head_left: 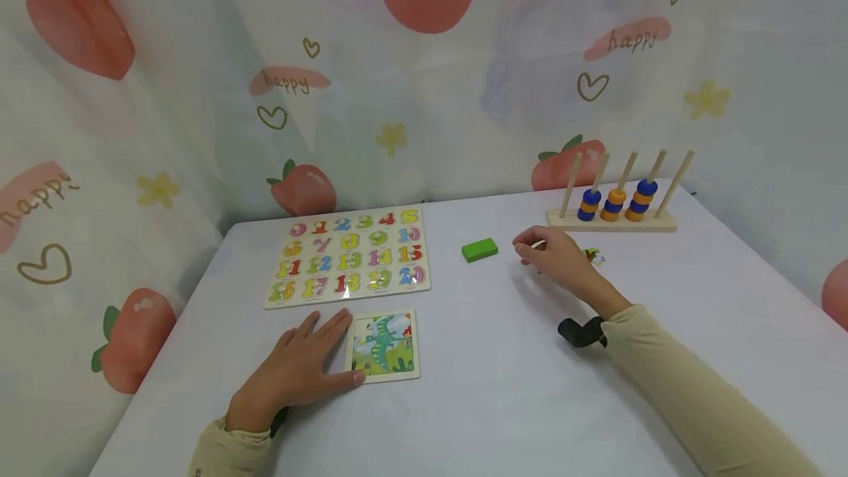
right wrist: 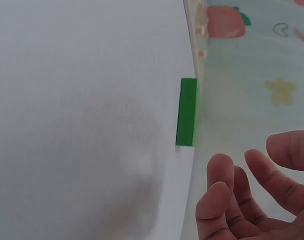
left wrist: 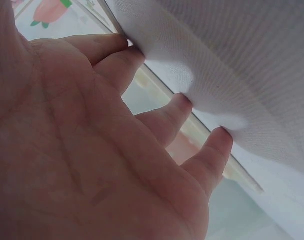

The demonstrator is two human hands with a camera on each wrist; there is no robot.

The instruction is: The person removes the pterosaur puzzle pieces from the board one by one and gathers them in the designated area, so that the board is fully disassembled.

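Observation:
My left hand (head_left: 291, 370) lies with spread fingers beside a square dinosaur puzzle (head_left: 383, 347), its thumb and a fingertip at the frame's left side. In the left wrist view the palm fills much of the picture and the fingertips (left wrist: 219, 142) touch the white cloth. Above the table, my right hand (head_left: 553, 256) hovers with loosely bent fingers and nothing between them. To its left lies a green block (head_left: 480, 249), seen also in the right wrist view as a green block (right wrist: 187, 112) apart from the fingers (right wrist: 219, 172).
A number puzzle board (head_left: 347, 257) lies at the back left. At the back right stands a wooden bead stacker (head_left: 611, 223) with upright pegs and blue and orange beads. A small colourful piece (head_left: 594, 256) sits partly behind the right hand. A printed curtain (head_left: 477, 109) hangs behind.

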